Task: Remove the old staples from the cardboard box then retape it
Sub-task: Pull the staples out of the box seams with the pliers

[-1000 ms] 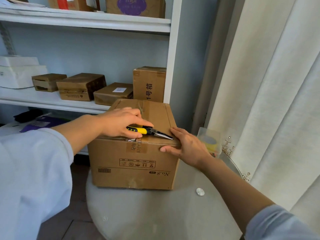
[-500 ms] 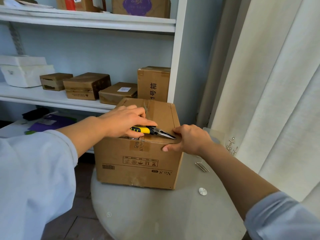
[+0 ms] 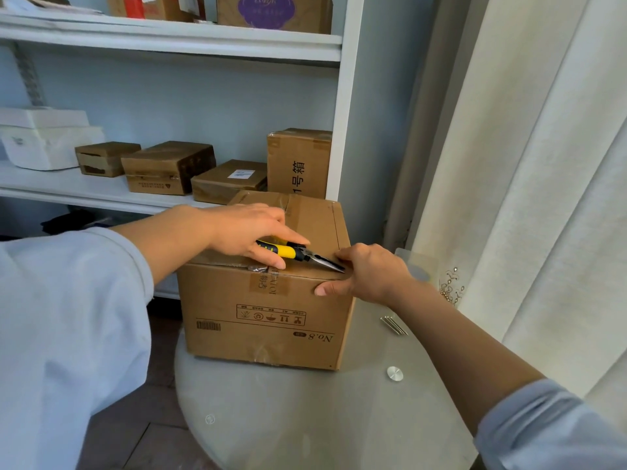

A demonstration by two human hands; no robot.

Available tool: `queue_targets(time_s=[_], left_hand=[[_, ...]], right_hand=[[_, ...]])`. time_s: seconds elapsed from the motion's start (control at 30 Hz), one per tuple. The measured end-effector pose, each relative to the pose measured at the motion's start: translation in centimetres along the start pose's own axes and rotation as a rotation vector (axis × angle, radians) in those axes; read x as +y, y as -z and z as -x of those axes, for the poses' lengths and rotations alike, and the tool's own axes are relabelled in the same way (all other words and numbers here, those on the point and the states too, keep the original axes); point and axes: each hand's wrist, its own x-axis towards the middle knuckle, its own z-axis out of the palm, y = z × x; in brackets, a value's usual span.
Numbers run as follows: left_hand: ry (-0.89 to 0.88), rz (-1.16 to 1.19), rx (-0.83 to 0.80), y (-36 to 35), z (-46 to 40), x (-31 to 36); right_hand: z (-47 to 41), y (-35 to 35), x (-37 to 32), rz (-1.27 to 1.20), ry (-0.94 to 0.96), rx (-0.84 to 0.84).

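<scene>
A brown cardboard box (image 3: pixel 237 310) marked "No.8" stands on a round glass table (image 3: pixel 305 418). My left hand (image 3: pixel 244 228) lies over the box's top and grips yellow-and-black needle-nose pliers (image 3: pixel 298 254), whose jaws point right along the front top edge. My right hand (image 3: pixel 369 273) clasps the box's front right top corner, thumb on the front face, fingers at the plier tips. Old brown tape runs along the top seam. A tape roll (image 3: pixel 419 271) is partly hidden behind my right hand.
Several pulled staples (image 3: pixel 393 324) lie on the glass right of the box. A white shelf unit (image 3: pixel 84 191) behind holds several small cardboard boxes and a white case. A cream curtain (image 3: pixel 543 198) hangs close on the right.
My right hand has slid from flat on the box's right edge to clasping the top corner at the plier tips. The view shifted slightly, uncovering the staples on the glass.
</scene>
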Motion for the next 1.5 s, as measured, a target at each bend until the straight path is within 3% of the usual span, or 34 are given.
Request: queue_targets(time_s=[0.4,0.77,1.07,1.27,1.5], left_hand=[[0.04,-0.058,-0.015,0.1,0.2,0.0],[0.051,-0.163,0.104,-0.4,0.0,0.3],[0.073,0.07,0.024,-1.4,0.0,0.1],[0.069,-0.017,0.0,-1.0,-0.3,0.5],[0.081,-0.075,-0.012,0.3,-1.3,0.9]], right_hand=[[0.2,-0.2,0.2,-0.018,0.013,0.018],[0.7,-0.4,0.2,-0.068,0.016,0.03],[2.0,-2.3,1.7,-0.506,-0.002,0.052],[2.4,-3.1,1.8,-0.504,-0.021,0.118],[1.6,-2.4,2.1,-0.522,-0.051,0.04]])
